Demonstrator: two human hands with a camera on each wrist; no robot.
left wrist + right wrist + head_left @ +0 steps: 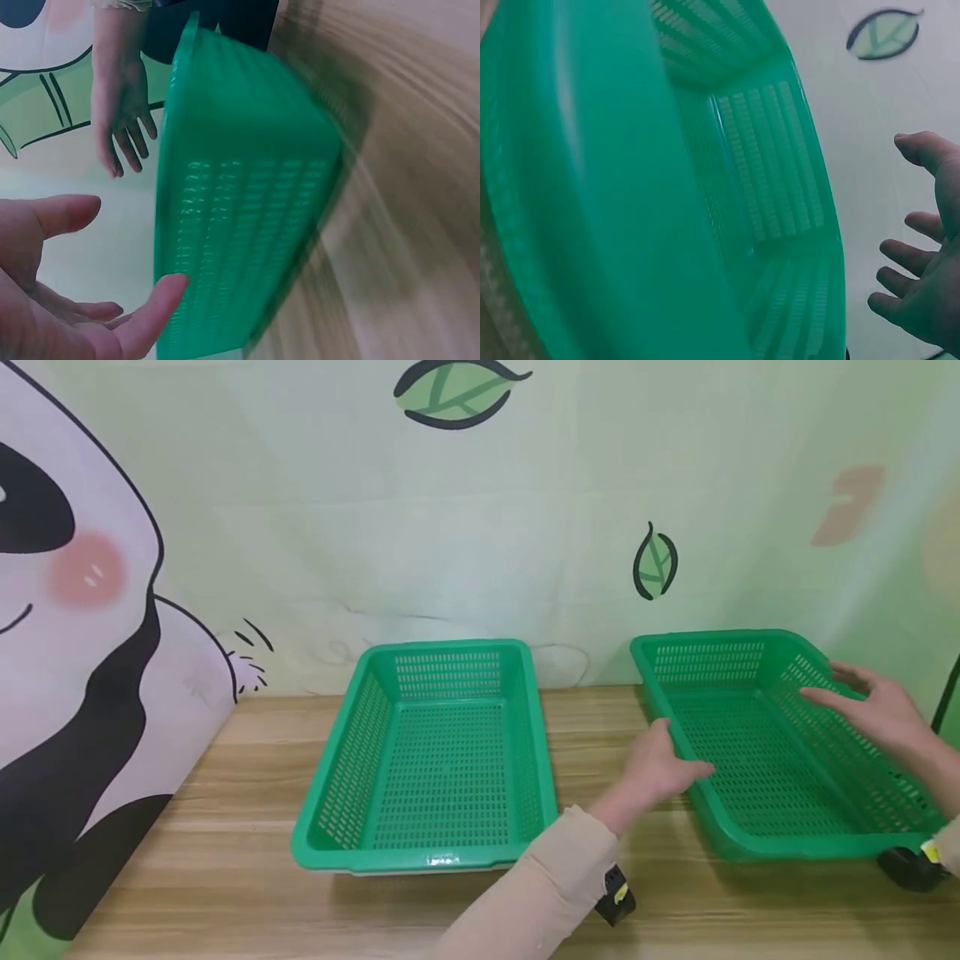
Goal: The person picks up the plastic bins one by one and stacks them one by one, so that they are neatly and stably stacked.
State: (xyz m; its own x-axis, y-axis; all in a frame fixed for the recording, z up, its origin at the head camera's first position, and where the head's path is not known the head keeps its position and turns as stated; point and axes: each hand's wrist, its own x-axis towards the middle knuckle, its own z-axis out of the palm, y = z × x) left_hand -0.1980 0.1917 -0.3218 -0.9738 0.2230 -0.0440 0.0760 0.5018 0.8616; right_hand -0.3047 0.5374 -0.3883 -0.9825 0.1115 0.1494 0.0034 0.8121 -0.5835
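Note:
Two green plastic baskets with slotted walls stand on the wooden table. Beside the left rim of the right-hand basket (810, 846) is my left hand (660, 764), thumb and fingers spread apart. In the left wrist view one fingertip overlaps the basket's outer wall (240, 135); whether it touches I cannot tell. My right hand (885, 710) hovers over that basket's right side, fingers extended, holding nothing. The right wrist view has this hand (937, 270) apart from the basket (630, 187). No objects show inside the basket.
The other green basket (420, 860) sits to the left, a strip of tabletop (592, 735) between the two. Behind the table (225, 860) hangs a printed cloth backdrop (480, 543) with leaves and a panda. Black wrist devices (617, 897) hang under both sleeves.

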